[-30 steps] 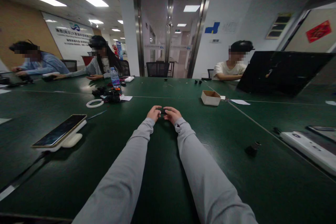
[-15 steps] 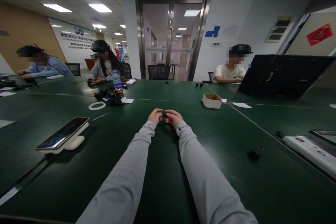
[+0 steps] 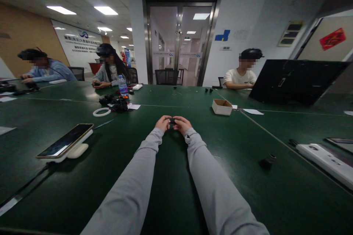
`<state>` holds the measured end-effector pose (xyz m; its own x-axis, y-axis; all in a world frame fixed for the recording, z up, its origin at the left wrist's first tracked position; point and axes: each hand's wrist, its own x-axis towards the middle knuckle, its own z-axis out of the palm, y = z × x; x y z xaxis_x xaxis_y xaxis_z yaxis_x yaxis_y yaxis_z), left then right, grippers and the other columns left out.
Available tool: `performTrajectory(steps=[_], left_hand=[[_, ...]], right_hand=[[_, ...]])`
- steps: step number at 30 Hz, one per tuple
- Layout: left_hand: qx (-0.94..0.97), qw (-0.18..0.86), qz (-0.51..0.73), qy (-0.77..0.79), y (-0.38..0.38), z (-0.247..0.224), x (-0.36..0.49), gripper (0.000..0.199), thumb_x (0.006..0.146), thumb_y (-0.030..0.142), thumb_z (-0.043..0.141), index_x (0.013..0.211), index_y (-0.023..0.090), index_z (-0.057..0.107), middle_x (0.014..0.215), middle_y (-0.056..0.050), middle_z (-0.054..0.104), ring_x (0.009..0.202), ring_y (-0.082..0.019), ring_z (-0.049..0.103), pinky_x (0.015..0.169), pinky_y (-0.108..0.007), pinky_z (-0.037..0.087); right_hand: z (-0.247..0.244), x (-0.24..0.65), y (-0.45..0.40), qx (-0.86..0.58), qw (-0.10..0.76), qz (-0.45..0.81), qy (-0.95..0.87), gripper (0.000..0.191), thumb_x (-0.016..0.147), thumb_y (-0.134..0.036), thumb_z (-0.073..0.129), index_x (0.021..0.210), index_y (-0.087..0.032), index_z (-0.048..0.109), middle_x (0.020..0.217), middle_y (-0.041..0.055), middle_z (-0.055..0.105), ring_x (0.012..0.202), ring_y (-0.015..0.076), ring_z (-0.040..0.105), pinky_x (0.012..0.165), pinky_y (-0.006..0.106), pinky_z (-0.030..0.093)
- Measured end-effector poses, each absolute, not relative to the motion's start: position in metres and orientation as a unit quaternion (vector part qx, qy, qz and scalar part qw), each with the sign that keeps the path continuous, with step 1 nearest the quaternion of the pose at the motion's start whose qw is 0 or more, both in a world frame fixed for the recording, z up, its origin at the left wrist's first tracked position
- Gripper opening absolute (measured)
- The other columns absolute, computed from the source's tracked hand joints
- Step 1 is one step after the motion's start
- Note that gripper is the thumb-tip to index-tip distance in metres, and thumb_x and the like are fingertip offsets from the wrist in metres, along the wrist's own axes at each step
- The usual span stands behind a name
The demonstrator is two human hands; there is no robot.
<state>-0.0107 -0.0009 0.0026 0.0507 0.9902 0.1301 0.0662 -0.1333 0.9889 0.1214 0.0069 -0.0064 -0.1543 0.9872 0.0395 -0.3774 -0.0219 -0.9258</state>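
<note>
A small black piece with a shiny end (image 3: 172,120) sits between my two hands, a little above the green table (image 3: 176,161). Its exact kind is too small to make out. My left hand (image 3: 163,123) pinches the shiny left end with thumb and fingers. On the other side, my right hand (image 3: 182,124) closes its fingertips round the dark part. Both arms, in grey sleeves, reach forward over the table, and the fingers partly cover the piece.
An open cardboard box (image 3: 222,107) stands to the right, a short black cylindrical part (image 3: 267,162) nearer me. On the left are a phone (image 3: 66,140), a white ring (image 3: 102,112), a bundle of black gear (image 3: 114,102) and a water bottle (image 3: 122,86). Several people sit across the table.
My hands keep hold of the small black piece in nearly the same place; the right fingers have shifted slightly over it. The view has tilted up a little.
</note>
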Motion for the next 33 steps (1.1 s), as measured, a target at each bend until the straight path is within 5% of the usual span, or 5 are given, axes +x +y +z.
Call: performTrajectory(steps=[33], left_hand=[[0.560, 0.433, 0.511, 0.488, 0.0050, -0.0051, -0.0118, 0.029, 0.073, 0.021, 0.046, 0.101, 0.018, 0.051, 0.052, 0.006, 0.048, 0.033, -0.003, 0.038, 0.035, -0.016, 0.028]], right_hand=[[-0.0060, 0.1224, 0.0061, -0.356, 0.548, 0.624, -0.428, 0.019, 0.064, -0.012, 0.059, 0.082, -0.017, 0.060, 0.050, -0.0012, 0.061, 0.043, 0.0099, 0.057, 0.040, 0.018, 0.048]])
